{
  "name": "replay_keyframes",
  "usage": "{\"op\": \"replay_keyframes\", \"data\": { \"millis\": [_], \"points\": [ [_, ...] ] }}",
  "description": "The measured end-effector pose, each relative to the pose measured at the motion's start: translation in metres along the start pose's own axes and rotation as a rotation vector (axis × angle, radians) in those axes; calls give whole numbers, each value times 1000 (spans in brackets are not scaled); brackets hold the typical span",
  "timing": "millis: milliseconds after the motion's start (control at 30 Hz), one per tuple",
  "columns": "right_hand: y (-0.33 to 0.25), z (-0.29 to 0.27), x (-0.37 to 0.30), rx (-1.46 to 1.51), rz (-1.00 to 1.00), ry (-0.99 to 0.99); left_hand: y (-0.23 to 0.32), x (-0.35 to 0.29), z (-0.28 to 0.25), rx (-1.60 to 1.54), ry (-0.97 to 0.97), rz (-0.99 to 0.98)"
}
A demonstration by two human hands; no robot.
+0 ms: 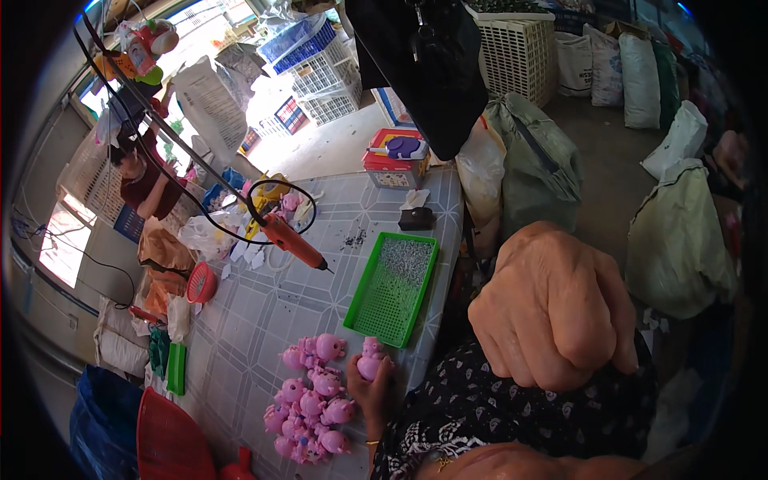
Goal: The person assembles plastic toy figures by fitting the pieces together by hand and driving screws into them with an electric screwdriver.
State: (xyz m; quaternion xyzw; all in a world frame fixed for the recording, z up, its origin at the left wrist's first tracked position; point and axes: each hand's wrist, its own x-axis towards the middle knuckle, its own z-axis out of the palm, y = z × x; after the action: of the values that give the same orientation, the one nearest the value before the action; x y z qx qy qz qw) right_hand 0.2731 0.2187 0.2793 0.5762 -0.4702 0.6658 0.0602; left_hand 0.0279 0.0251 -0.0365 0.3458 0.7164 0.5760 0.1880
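Note:
My left hand is wrapped round a small pink plastic animal toy at the table's near edge. Beside it, on the left, lies a cluster of similar pink toys. My right hand is raised close to the camera, its fingers curled into a fist; whatever it may hold is hidden. Just beyond the left hand sits a shallow green mesh tray with many small grey metal pieces, probably screws, mostly at its far end. An orange electric screwdriver hangs above the table, its bit pointing down, touched by neither hand.
The table has a checked cover. At its far end stand a red box and a small dark block. A red basket and plastic bags line the left side. Another person is at the far left. Sacks stand at right.

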Motion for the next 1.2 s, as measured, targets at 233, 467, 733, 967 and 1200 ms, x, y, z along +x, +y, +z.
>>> {"op": "replay_keyframes", "data": {
  "millis": [233, 467, 733, 967, 1200],
  "points": [
    [3, 6, -8, -36, 14, 54, 12, -1, 0, -79, -13, -10],
    [4, 5, -4, -41, 72, 11, 11, 3, 5, -104, -9, -75],
    [1, 0, 7, 6, 161, -107, 34, -1, 4, 37, 10, 70],
    [10, 3, 5, 89, 191, -109, 25, -1, -2, 79, 31, 128],
    [27, -13, -3, 195, 223, -139, 24, 0, -6, 112, 67, 54]
  ]
}}
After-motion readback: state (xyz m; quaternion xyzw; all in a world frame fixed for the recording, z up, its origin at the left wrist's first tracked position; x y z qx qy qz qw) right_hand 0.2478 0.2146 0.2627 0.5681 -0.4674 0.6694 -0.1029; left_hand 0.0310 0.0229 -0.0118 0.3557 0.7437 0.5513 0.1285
